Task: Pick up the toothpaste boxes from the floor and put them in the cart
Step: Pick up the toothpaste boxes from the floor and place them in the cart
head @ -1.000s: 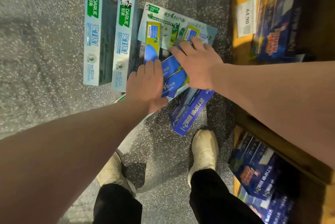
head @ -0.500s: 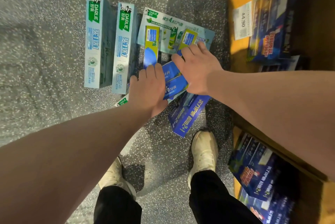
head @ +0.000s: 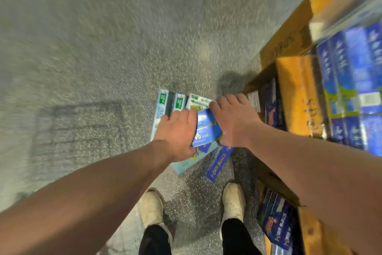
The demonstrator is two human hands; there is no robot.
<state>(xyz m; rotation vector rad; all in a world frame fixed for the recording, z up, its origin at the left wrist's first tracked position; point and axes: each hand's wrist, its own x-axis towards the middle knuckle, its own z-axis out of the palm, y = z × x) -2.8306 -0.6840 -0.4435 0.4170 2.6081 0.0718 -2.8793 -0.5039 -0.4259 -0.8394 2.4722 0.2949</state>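
Two blue toothpaste boxes (head: 206,129) are clamped side by side between my left hand (head: 177,133) and my right hand (head: 233,122), raised a little off the floor. Under them lie a pale blue box (head: 186,165) and a dark blue box (head: 217,164) on the speckled floor. Two light teal boxes (head: 163,102) and a wide white-green pack (head: 198,101) lie just beyond my hands, partly hidden by them. The frame is blurred by motion.
A yellow wooden shelf (head: 293,91) with stacked blue toothpaste packs (head: 355,73) stands at the right; more blue packs (head: 277,223) fill its lower tier. My two shoes (head: 153,207) stand on the grey floor (head: 103,68) just behind the pile. No cart shows.
My hands closed in from both sides and lifted the two blue boxes. The camera has risen and tilted, so the pile looks smaller and more shelf shows.
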